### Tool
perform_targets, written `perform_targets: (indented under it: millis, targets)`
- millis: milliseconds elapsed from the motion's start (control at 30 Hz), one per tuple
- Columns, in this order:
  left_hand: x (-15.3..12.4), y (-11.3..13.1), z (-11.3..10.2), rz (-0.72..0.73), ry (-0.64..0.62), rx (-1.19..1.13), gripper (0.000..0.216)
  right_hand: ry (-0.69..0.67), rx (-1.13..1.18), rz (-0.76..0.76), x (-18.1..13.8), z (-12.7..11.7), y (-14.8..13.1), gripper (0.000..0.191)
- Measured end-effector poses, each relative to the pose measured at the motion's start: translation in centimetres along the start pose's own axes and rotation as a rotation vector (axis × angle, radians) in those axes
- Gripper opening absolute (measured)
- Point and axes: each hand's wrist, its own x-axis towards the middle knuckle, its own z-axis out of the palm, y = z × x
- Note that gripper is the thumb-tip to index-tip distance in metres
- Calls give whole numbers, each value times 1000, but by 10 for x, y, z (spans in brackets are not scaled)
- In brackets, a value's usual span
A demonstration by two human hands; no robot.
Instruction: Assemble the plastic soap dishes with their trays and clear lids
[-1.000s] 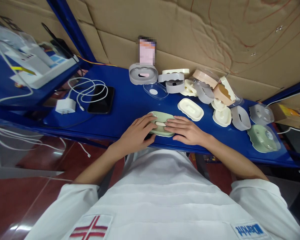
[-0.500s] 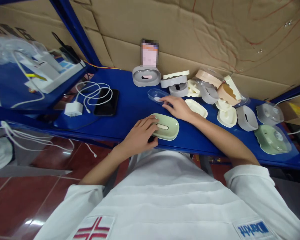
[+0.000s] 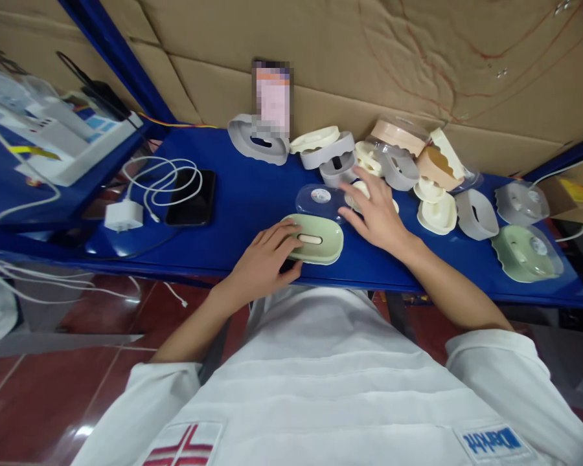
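Left fingers [image 3: 279,234] grip green oval dish [image 3: 331,239], cream piece [image 3: 309,239] centred; right fingers [image 3: 370,184] spread beside clear lid [image 3: 315,206], still off dish.

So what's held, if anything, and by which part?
Left hand: green dish, by its left end. Right hand: at edge of clear lid; grip unclear.

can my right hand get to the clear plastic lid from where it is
Probably yes: the right hand has its fingers spread at the right end of the clear plastic lid, with nothing visibly between; the green dish lies on its near side.
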Motion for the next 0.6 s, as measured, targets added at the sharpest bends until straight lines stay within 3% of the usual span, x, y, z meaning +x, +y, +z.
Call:
perform_targets:
  millis: [100, 267, 433, 600]
  targets:
    - [0, 0, 0, 5, 2, 3, 25, -142, -76, -68, -1, 1, -6, 52]
    - [-1, 2, -2, -10, 33, -27, 21, -248, -59, -123, -1, 7, 5, 50]
    - [-2, 2, -4, -54, 68, -22, 25, -229, -30, -85, 0, 11, 9, 66]
    - [-2, 0, -1, -132, 149, -71, 36, -157, 137, 20, 3, 2, 4, 58]
